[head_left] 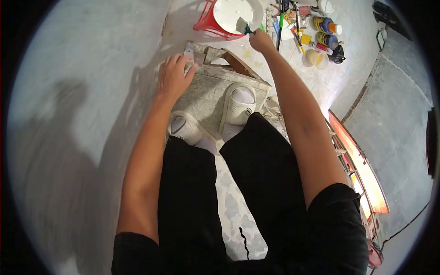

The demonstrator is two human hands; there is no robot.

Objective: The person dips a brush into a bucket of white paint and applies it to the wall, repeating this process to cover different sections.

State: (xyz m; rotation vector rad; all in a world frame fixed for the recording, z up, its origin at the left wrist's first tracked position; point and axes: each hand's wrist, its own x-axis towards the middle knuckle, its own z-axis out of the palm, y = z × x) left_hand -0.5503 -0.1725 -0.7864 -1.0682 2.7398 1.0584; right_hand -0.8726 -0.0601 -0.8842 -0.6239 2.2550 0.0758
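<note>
My right hand (262,41) is closed round the dark green handle of a paintbrush (242,25). The brush's pale, paint-coated head is at the rim of a round bucket of white paint (233,13). That bucket rests on a red plastic stool (205,24). My left hand (174,75) has its fingers apart, at the upper left edge of a paint-spattered platform (201,91). It holds nothing. Both my feet, in cream slides (236,107), stand on this platform.
On the floor beyond lie brushes, tools and paint bottles (326,25), with a plastic cup (317,59) near them. A grey wall (91,55) runs close along my left. At lower right a ladder-like frame (350,172) stands by an orange-white panel (364,169).
</note>
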